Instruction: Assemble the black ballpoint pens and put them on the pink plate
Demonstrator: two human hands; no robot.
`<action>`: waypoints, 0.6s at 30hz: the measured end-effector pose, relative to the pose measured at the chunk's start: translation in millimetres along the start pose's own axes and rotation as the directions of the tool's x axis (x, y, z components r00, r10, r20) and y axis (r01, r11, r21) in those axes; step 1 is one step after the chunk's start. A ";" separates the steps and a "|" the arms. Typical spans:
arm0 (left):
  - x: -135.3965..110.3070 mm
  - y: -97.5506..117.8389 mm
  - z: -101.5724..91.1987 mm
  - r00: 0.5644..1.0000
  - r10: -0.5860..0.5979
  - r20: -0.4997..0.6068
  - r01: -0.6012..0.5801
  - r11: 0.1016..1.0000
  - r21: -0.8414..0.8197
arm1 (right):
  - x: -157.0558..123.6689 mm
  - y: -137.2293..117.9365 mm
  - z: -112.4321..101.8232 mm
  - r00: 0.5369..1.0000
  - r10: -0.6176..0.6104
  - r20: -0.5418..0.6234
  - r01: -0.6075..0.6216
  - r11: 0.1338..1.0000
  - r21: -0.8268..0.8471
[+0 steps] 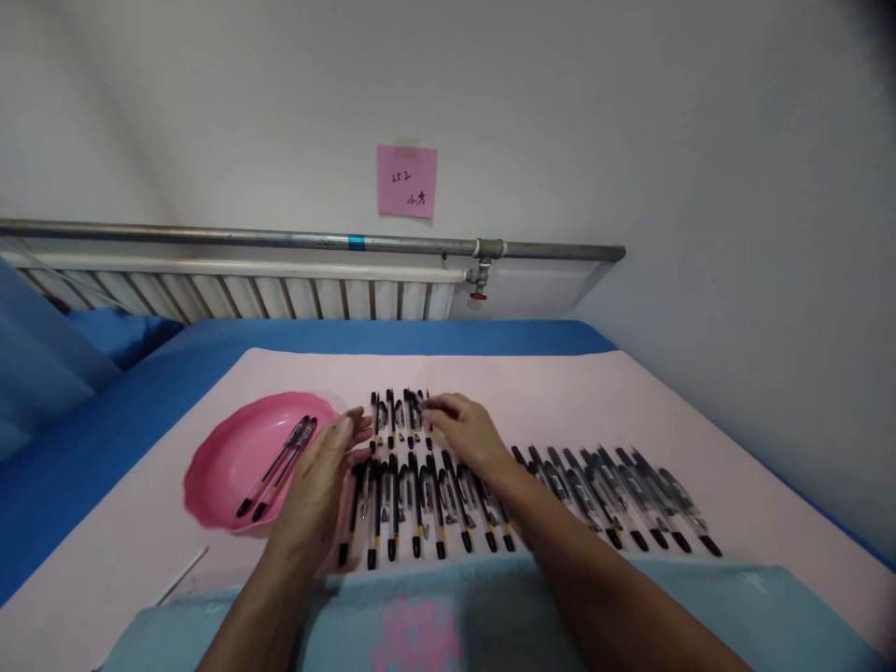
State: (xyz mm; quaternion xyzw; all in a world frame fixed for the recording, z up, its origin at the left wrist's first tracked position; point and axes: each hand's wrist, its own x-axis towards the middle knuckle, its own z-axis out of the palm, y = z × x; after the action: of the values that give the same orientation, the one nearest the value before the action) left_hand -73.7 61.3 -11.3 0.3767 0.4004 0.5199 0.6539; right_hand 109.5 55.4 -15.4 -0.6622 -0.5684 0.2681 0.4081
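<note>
My right hand [468, 431] reaches over the upper row of pen parts, with thumb and fingers pinched on what looks like a dark pen cap at its right end. My left hand [318, 476] is on the left side of the rows, fingers stretched and apart, holding nothing. In the upper row, black refills [390, 420] stand beside clear-and-black caps [382, 413] and small tips. Just below lies a longer row of black refills with yellow bands [440, 518], caps and tips between them. My right forearm hides part of this row.
A pink scalloped bowl [217, 457] at the left holds two assembled pens [284, 467]. Clear pen barrels with black ends [623, 499] lie in a slanted row at the right. A thin white stick [183, 574] lies at the front left. Light blue cloth [672, 607] covers the near edge.
</note>
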 end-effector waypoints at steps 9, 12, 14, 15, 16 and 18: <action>6.0 8.0 -11.2 0.996 -0.068 -0.056 0.066 0.997 -0.026 | 34.6 46.3 -9.4 0.998 0.014 -0.063 -0.043 0.874 -0.485; 3.8 8.9 -9.2 0.994 -0.095 -0.052 0.094 0.995 -0.020 | 31.7 42.8 -8.2 1.000 0.015 -0.020 -0.024 0.824 -0.567; 2.6 10.3 -8.3 0.994 -0.095 -0.050 0.094 0.995 -0.023 | 29.1 41.8 -9.7 1.000 0.018 -0.009 -0.020 0.791 -0.611; 2.3 11.1 -8.1 0.994 -0.096 -0.044 0.095 0.995 -0.025 | 27.7 41.8 -10.7 1.000 0.020 -0.004 -0.018 0.776 -0.630; 2.0 11.9 -8.1 0.995 -0.096 -0.039 0.095 0.995 -0.027 | 26.2 42.0 -11.8 1.000 0.023 0.003 -0.016 0.763 -0.646; 2.2 12.9 -8.5 0.995 -0.097 -0.039 0.096 0.995 -0.030 | 23.2 42.6 -13.6 0.999 0.032 0.025 -0.007 0.744 -0.669</action>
State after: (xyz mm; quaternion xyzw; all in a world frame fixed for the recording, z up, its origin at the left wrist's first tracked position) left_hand -86.0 66.4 -3.2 0.3372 0.4239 0.5006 0.6753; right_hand 148.2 73.8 -41.7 -0.7656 -0.6266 0.0627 0.1312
